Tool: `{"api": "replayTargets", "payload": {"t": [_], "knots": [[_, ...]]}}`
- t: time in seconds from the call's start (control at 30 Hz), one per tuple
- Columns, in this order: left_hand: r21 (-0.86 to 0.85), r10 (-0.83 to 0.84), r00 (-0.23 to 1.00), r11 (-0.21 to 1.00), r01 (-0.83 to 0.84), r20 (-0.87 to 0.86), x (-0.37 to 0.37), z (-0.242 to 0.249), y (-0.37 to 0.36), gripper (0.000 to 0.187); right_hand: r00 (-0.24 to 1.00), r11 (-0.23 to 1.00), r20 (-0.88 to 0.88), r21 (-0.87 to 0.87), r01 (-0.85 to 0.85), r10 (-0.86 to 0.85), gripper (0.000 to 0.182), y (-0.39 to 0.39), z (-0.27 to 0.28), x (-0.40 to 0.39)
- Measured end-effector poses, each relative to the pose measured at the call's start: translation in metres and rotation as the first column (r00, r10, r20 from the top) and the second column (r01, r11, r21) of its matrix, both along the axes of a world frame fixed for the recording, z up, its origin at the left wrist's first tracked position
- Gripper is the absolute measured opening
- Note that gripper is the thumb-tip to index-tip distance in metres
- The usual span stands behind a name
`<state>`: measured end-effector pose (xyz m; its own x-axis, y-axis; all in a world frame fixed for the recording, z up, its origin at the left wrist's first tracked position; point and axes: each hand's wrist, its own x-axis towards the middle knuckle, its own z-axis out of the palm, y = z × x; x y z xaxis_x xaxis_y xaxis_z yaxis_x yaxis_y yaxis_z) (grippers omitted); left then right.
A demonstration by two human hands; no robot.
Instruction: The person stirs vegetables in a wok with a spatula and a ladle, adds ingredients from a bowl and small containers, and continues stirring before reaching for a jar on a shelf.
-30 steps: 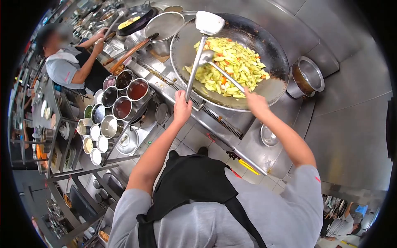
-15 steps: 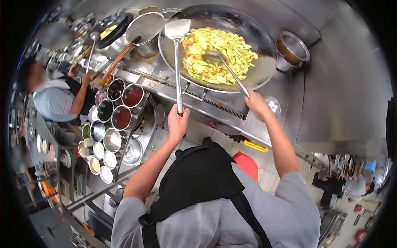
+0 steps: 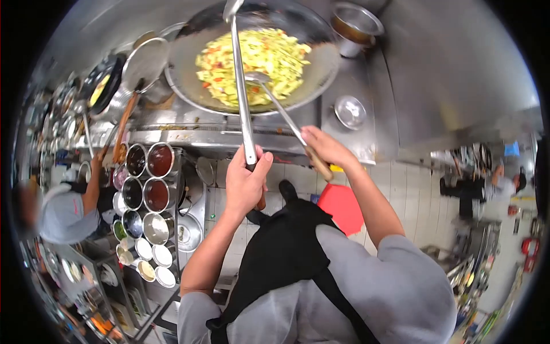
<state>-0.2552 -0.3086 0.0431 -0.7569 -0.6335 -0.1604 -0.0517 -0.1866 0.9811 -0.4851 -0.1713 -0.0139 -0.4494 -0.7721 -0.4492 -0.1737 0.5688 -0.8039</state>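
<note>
A large wok (image 3: 322, 70) stands at the top of the view, holding a wide heap of yellow-green sliced vegetables with orange bits (image 3: 229, 69). My left hand (image 3: 245, 179) is wrapped round the handle of a long wok spatula (image 3: 239, 80); its blade is up over the wok's far rim, turned nearly edge-on. In my right hand (image 3: 327, 148) is a ladle (image 3: 281, 110) with a wooden handle end. Its bowl rests against the near part of the vegetables, partly hidden behind the spatula's shaft.
Several sauce and seasoning pots (image 3: 156, 228) stand to the left. A strainer (image 3: 145, 64) lies beside the wok. Right of it are a metal pot (image 3: 356, 26) and a small metal bowl (image 3: 350, 112). A co-worker (image 3: 69, 212) stands left. Something red (image 3: 341, 209) is on the floor.
My view has shifted, so the wok appears higher and further left. The spatula has tipped up with its blade turned edge-on. The ladle has drawn back toward the near side of the vegetables.
</note>
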Motion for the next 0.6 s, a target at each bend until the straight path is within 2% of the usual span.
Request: {"api": "replayTargets", "payload": {"t": [0.03,0.07,0.1,0.13,0.2,0.27,0.3,0.37,0.4,0.43,0.53,0.6], "knots": [[0.032,-0.061,0.998,0.998,0.061,-0.021,-0.009,0.007,0.011,0.018,0.963,0.984,0.237,-0.091,0.151,-0.126,0.046,0.014,-0.009,-0.011],[0.058,-0.113,0.992,0.992,0.116,-0.05,-0.021,0.016,0.021,0.017,0.92,0.955,0.319,-0.112,0.274,-0.227,0.048,0.031,-0.016,-0.029],[0.095,-0.188,0.979,0.976,0.195,-0.083,-0.032,0.028,0.035,0.015,0.88,0.915,0.364,-0.146,0.377,-0.304,0.047,0.047,-0.04,-0.056],[0.178,-0.258,0.961,0.945,0.273,-0.105,-0.043,0.035,0.049,0.017,0.784,0.82,0.405,-0.126,0.558,-0.471,0.044,0.059,-0.07,-0.084],[0.19,-0.295,0.95,0.932,0.309,-0.098,-0.07,0.039,0.08,0.029,0.513,0.554,0.469,-0.058,0.83,-0.719,0.039,0.076,-0.136,-0.136],[0.289,-0.35,0.932,0.886,0.363,-0.099,-0.102,0.036,0.108,0.029,0.313,0.386,0.417,0.1,0.917,-0.853,0.037,0.079,-0.193,-0.181],[0.309,-0.367,0.929,0.88,0.362,-0.044,-0.119,0.033,0.121,0.028,0.214,0.295,0.377,0.17,0.94,-0.901,0.035,0.079,-0.223,-0.204],[0.311,-0.387,0.921,0.882,0.355,0.046,-0.149,0.02,0.151,0.026,0.043,0.167,0.605,0.151,0.974,-0.795,0.03,0.095,-0.316,-0.25],[0.318,-0.418,0.906,0.87,0.378,0.068,-0.163,0.012,0.162,0.027,-0.041,0.097,0.704,0.155,0.983,-0.709,0.027,0.1,-0.343,-0.268],[0.285,-0.421,0.902,0.879,0.382,0.09,-0.176,0.001,0.175,0.027,0.038,0.107,0.621,0.075,0.991,-0.783,0.021,0.105,-0.342,-0.274],[0.236,-0.398,0.912,0.9,0.367,0.101,-0.211,-0.05,0.212,0.028,0.217,0.219,0.587,-0.069,0.973,-0.78,0.025,0.145,-0.341,-0.304],[0.1,-0.326,0.934,0.944,0.314,0.148,-0.23,-0.086,0.234,0.03,0.245,0.278,0.636,-0.05,0.959,-0.731,0.031,0.172,-0.334,-0.314]]}}
